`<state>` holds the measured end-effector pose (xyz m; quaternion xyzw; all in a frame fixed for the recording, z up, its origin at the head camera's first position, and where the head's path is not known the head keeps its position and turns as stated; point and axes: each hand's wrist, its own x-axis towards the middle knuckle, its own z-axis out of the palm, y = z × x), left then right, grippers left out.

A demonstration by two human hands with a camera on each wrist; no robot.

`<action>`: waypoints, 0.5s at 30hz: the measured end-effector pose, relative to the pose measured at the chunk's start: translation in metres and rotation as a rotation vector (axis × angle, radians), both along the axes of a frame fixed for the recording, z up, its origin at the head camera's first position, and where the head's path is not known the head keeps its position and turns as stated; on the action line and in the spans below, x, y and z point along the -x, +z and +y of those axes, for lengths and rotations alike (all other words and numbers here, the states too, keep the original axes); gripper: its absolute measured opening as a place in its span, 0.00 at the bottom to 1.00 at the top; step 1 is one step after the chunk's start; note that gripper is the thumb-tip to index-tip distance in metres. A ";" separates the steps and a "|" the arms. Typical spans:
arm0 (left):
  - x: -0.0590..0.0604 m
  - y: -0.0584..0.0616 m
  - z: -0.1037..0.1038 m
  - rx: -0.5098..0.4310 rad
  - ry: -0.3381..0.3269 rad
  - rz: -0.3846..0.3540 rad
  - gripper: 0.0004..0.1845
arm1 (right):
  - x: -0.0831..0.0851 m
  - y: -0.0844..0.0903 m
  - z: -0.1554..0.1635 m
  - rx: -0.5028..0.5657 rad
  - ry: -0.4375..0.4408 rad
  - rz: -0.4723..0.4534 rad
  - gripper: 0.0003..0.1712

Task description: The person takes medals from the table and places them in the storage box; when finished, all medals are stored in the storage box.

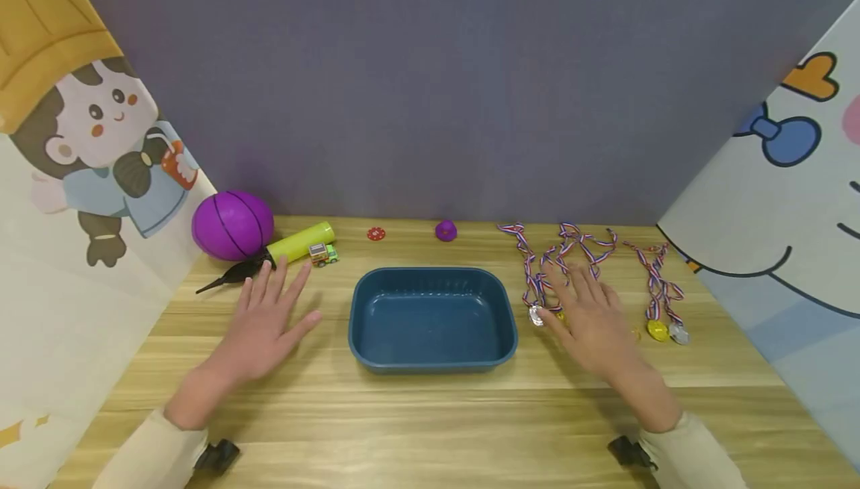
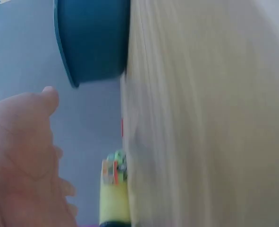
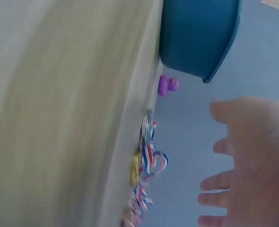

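In the head view, the left hand (image 1: pixel 258 336) reaches in from 7 o'clock, fingers (image 1: pixel 275 281) straight and spread towards 1, thumb (image 1: pixel 301 329) towards 2. The right hand (image 1: pixel 594 332) reaches in from 5, fingers (image 1: pixel 581 287) extended towards 11, thumb (image 1: pixel 556 327) towards 10. Both backs face up; pale sleeves (image 1: pixel 154 448) end near the bare wrists (image 1: pixel 191 398). The left-wrist view shows the left palm (image 2: pixel 23 161) at 8 o'clock.
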<state>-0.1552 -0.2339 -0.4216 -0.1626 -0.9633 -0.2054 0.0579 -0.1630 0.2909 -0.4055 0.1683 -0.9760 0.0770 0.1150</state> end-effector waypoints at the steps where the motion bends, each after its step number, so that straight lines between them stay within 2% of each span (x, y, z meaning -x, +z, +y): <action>1: 0.000 0.000 0.003 -0.013 -0.005 0.001 0.45 | 0.000 -0.001 -0.001 0.008 0.000 0.011 0.45; 7: -0.004 -0.002 0.023 -0.159 -0.042 -0.024 0.44 | 0.003 -0.007 -0.005 0.079 -0.007 0.064 0.46; 12: -0.008 -0.010 0.037 -0.316 -0.076 -0.049 0.42 | 0.008 -0.014 -0.005 0.149 0.005 0.105 0.38; 15: -0.009 -0.016 0.044 -0.373 -0.093 -0.055 0.42 | 0.008 -0.018 -0.005 0.182 -0.014 0.111 0.33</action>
